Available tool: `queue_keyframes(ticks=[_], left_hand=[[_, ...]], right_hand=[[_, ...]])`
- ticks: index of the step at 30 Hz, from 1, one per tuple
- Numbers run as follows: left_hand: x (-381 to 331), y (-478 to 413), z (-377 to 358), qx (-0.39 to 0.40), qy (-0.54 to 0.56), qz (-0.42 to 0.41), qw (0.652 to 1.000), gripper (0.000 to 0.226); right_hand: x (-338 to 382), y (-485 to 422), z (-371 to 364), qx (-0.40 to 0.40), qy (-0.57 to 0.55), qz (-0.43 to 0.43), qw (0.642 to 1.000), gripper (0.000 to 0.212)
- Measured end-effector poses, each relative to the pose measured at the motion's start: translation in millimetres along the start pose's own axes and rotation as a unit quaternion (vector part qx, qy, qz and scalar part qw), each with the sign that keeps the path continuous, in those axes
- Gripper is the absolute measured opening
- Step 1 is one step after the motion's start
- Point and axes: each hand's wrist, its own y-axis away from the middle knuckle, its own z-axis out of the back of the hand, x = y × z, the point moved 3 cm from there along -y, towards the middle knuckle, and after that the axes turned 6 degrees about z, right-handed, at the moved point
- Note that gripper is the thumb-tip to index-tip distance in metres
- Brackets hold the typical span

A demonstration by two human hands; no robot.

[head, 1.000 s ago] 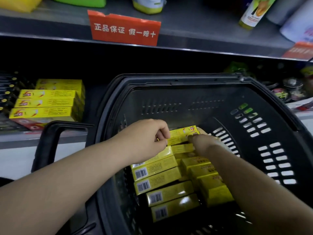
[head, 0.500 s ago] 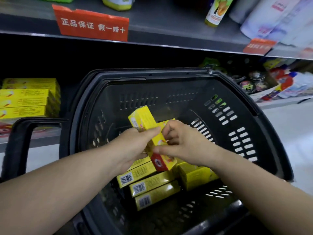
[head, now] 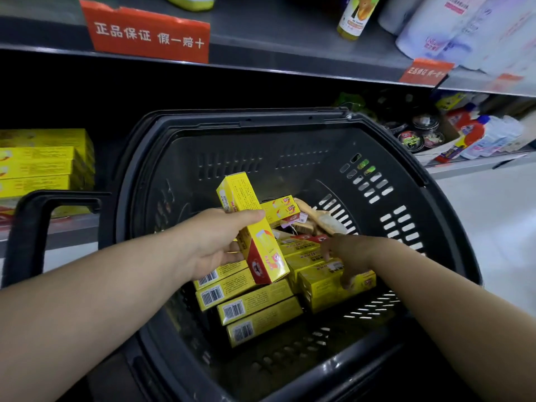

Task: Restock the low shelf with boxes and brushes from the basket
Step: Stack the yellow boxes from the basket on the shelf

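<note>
Two bare forearms come in from the lower edge of the frame, over the dark grey basket (head: 290,146) that fills the centre

Nearest, lower centre: four barcode boxes (head: 255,307), yellow, lying flat side by side on the basket floor, barcode ends toward lower left

Centre: left hand (head: 214,245) grips one yellow box, the held box (head: 261,250), round its middle, thumb on top, fingers under. It is lifted clear above the barcode boxes and tilted, red-printed end lowest, other end up toward the far wall of the basket

Right of centre: right hand (head: 348,253), fingers spread and pointing down, tips touching the right pile (head: 324,288) of yellow boxes in the basket. Motion-blurred; fingers not curled round anything that I can see

Behind the held box: one more yellow box, the far box (head: 280,208), then wooden brushes (head: 322,220) heaped against the slotted far-right wall, paper tags on them

Left edge: basket handle (head: 32,227) stands up

Beyond, left: low shelf (head: 69,230) with a shelf stack (head: 37,166) of the same yellow boxes, several layers. Beyond, right: same level carries round tins (head: 417,137) and red-and-white bottles (head: 478,134)

Farthest, top: upper shelf (head: 275,42), red sign (head: 148,33) with white characters on its edge, second red sign (head: 426,71) at upper right, a yellow-green bottle (head: 356,15), white packs (head: 464,30)
</note>
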Motion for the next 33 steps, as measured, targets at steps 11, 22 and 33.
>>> queue_keyframes(ticks=[11,22,33], left_hand=[[-0.3,1.5,3.9,-0.014,-0.014,0.008,1.0,0.021],[-3.0,8.8,-1.9,0.03,-0.017,-0.006,0.999,0.032],[-2.6,14.5,-6.2,0.09,-0.054,-0.063,0.992,0.059]], right_hand=[[16.1,2.7,-3.5,-0.003,0.029,0.059,0.998,0.048],[58.0,63.1,40.9,-0.146,-0.526,0.116,0.83,0.032],[83.8,68.8,46.7,-0.16,-0.62,0.21,0.739,0.042]])
